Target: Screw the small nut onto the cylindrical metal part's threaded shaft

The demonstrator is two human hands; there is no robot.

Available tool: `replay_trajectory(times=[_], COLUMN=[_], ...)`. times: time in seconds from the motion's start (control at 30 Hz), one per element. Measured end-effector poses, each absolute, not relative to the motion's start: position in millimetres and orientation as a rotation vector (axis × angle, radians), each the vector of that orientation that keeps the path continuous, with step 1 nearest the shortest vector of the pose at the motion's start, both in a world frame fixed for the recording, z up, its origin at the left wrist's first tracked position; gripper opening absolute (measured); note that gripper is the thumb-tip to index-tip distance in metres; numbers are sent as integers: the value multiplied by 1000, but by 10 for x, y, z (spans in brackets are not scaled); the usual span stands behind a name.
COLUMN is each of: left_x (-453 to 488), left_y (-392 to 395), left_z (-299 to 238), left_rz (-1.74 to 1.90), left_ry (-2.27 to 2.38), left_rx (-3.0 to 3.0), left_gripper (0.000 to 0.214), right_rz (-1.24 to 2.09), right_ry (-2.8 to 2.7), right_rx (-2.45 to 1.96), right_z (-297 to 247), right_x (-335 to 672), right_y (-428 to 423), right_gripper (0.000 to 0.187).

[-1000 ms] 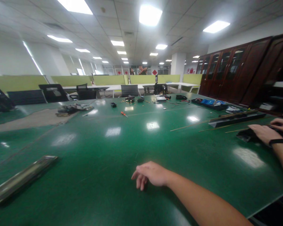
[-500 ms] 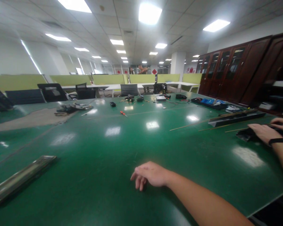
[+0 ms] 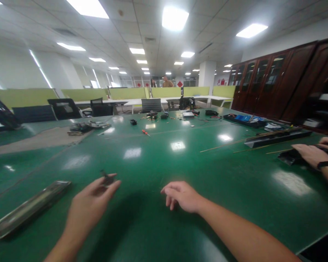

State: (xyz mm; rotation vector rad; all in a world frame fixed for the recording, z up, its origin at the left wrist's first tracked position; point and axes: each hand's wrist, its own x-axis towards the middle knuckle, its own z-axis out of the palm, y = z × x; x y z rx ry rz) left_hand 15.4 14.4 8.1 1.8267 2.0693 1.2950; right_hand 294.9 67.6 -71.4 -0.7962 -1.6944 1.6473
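Grip of left hand (image 3: 88,202) pinches dark part (image 3: 107,180), direction and long axis blurred; right hand (image 3: 184,196) released.

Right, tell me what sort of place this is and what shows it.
Probably an open-plan office partly used as a workshop: lime-green fabric-look desk partitions and a black mesh-backed chair suggest the office, while a slim red-handled screwdriver on the glossy green tabletop suggests bench work.

Wooden cabinets (image 3: 284,83), black chairs (image 3: 62,109)

Green tabletop (image 3: 221,182), red-orange screwdriver (image 3: 145,132), long strip (image 3: 30,208)
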Motion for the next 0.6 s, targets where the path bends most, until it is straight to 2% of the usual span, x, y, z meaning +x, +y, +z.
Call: replay_trajectory(times=[0.1,0.17,0.27,0.37,0.47,0.6], left_x=[665,912,1014,923,847,854], left_y=[448,540,533,499,522,568], left_z=[-175,-342,-519,-610,-666,-716], left_rz=[1133,992,835,794,894,978], left_ry=[1640,1468,1342,1305,1338,1351], left_rx=[2161,2312,2406,2419,2358,2289], left_gripper=[40,30,25,27,35,28], right_rz=[1442,1301,1157,1148,1154,1117], right_ry=[-1614,-1630,-1767,-1903,-1931,-1896], right_rx=[-853,-858,-844,-819,-831,-905], right_z=[-695,-691,-707,-749,-780,-755], right_x=[3022,3066,3091,3067,3035,3023], right_y=[739,759,744,719,722,733], right_gripper=[32,39,56,62,55,27])
